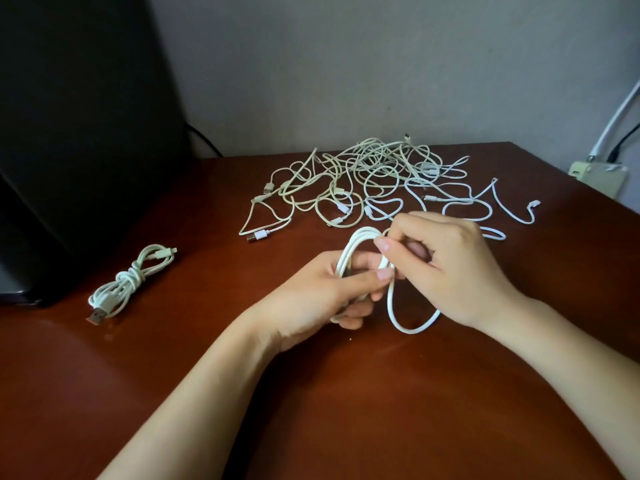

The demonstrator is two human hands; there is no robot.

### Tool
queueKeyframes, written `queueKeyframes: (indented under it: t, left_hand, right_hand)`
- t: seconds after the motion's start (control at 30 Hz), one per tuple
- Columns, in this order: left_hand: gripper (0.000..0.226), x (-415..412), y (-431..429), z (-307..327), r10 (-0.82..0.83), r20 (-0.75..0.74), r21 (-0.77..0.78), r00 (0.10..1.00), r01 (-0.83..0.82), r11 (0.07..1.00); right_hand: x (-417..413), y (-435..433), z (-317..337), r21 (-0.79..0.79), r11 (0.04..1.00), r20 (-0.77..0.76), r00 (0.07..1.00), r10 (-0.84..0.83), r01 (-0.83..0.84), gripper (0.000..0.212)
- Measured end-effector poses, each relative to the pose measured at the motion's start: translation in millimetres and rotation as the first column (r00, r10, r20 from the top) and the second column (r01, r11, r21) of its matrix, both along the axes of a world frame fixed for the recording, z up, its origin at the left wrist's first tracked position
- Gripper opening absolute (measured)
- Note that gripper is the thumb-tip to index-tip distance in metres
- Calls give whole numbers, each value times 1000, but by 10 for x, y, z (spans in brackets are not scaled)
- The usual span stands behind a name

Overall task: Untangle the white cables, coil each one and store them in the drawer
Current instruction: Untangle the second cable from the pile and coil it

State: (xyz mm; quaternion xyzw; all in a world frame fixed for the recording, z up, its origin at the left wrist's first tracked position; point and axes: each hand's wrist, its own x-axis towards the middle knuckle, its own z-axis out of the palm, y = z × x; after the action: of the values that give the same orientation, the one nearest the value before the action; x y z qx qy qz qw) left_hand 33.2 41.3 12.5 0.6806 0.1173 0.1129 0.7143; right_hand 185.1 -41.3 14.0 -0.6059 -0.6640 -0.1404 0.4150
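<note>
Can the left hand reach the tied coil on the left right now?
Probably not yet: the left hand grips the half-wound cable. Bare table lies between it and the tied coil.

Over a dark reddish-brown wooden table [346, 393], the left hand [322, 292] grips a bundle of white cable loops [358, 251], its thumb pressed across the strands. The right hand [446, 265] has its fingers curled and pinches the same cable just beside the left thumb; from there a free loop [408, 323] hangs down to the tabletop. Behind the hands lies a tangled heap of white cables [374, 181], several USB plugs showing among the strands. To the left, well apart from the heap, rests a coiled and knotted cable [128, 282] with a USB plug at its near end. A large black object [76, 133] stands at the table's left edge. At the far right sits a white power strip [599, 176].
</note>
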Motion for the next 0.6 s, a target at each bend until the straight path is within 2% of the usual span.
queueKeyframes:
  t: [0.07,0.23,0.3,0.43,0.6]
  left_hand:
    - [14,0,-2,-4,23,0,8,1000,-23,1000]
    - [10,-25,56,36,85,75,-2,994,-85,996]
    - [8,-50,95,70,116,135,-53,984,-109,993]
    - [14,-127,216,137,216,254,-184,943,-172,968]
    - [11,-214,328,192,391,339,-366,856,-263,893]
  right_hand:
    - [-7,-2,-2,-18,1000,-10,1000,-2,2,29]
    - [14,-19,29,-91,995,-31,999,43,-45,23]
    - [47,-17,25,-137,990,-11,1000,22,-24,22]
    - [104,-4,-3,-259,966,59,998,13,3,39]
    - [108,5,-15,-361,933,104,994,24,15,45]
